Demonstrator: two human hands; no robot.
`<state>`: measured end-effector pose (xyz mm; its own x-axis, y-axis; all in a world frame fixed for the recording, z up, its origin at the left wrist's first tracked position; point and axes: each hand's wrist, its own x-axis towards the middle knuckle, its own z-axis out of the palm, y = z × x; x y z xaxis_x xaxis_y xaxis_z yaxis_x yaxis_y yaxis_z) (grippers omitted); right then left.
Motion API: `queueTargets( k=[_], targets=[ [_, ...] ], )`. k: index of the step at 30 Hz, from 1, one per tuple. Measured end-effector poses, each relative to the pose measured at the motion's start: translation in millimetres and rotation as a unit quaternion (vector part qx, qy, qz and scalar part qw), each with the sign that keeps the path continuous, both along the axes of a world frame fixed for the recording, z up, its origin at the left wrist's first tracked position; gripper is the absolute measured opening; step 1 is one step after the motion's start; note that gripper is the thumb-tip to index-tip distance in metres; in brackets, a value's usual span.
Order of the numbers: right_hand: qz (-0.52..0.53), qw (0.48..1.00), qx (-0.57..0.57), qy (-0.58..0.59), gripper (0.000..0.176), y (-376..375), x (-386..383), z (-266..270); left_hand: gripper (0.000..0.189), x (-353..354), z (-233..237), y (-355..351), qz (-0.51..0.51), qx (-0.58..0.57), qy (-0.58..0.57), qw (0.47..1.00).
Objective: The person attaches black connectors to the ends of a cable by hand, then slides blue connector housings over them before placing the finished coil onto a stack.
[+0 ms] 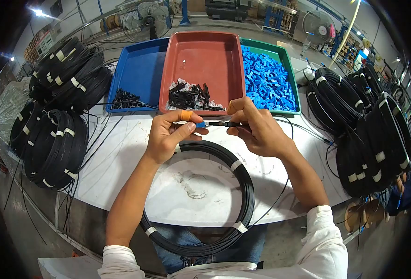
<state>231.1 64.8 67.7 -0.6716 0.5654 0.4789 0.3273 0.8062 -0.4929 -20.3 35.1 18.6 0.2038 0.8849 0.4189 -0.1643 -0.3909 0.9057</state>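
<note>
My left hand (167, 138) pinches a small blue connector housing (200, 124) between thumb and fingers. From the right, my right hand (260, 130) grips the black connector end of a cable (221, 124), which meets the blue housing in line. Whether the two parts are fully joined is too small to tell. Orange tape wraps a finger of each hand. Beneath the hands, a coil of black cable (248, 186) bound with white tape lies partly on the white table (108, 181) and hangs over its front edge.
Behind the hands stand a blue tray (140, 60) with small black parts, a red tray (205, 56) with black and whitish parts, and a green tray (295, 88) full of blue housings. Cable coils are piled left (56, 149) and right (368, 144). Loose cables cross the table.
</note>
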Motion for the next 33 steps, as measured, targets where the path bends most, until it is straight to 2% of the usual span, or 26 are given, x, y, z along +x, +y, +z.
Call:
queueTargets(
  k=[7,10,12,16,18,22,24,25,28,31,33],
  targets=[
    [-0.005,1.0,0.023,-0.017,0.046,0.5,-2.6,-1.7,0.022,3.5,2.7,-2.7,0.013,-0.022,0.007,1.0],
    [-0.01,0.999,0.025,-0.027,0.045,0.5,-2.6,-3.1,0.021,4.7,1.0,-4.6,-0.009,0.019,-0.003,1.0],
    [-0.018,0.999,-0.009,-0.035,0.044,0.1,-1.4,0.1,0.025,6.9,-0.7,-5.9,0.015,0.05,0.026,0.998],
    [-0.019,0.999,0.002,-0.027,0.044,-7.7,-3.9,1.9,0.025,3.1,-0.2,-6.0,0.04,0.02,0.068,0.997],
    [-0.009,0.999,0.007,-0.031,0.044,-9.4,-4.8,1.3,0.023,1.0,-1.1,-5.2,0.063,0.08,0.147,0.984],
    [0.017,0.999,0.015,-0.038,0.044,-11.2,-6.3,-0.4,0.022,10.7,0.4,-3.5,0.068,0.163,0.144,0.974],
    [0.017,0.999,0.03,-0.026,0.045,-8.2,-6.5,-3.3,0.036,14.2,0.3,-3.3,0.095,0.213,0.181,0.956],
    [0.018,0.999,0.045,-0.013,0.045,-6.1,-6.9,-4.4,0.036,16.5,2.6,-5.4,0.095,0.212,0.181,0.956],
    [0.011,0.998,0.054,-0.005,0.047,0.6,-1.8,-3.9,0.067,20.0,7.5,-9.0,0.145,0.244,0.162,0.945],
    [0.009,1.0,-0.01,-0.014,0.047,-6.5,-2.2,0.8,0.062,20.5,6.0,-13.8,0.172,0.219,0.162,0.947],
    [0.013,1.0,0.004,-0.01,0.047,-7.0,-5.4,-1.3,0.06,19.9,2.5,-11.1,0.175,0.247,0.171,0.938]
  ],
)
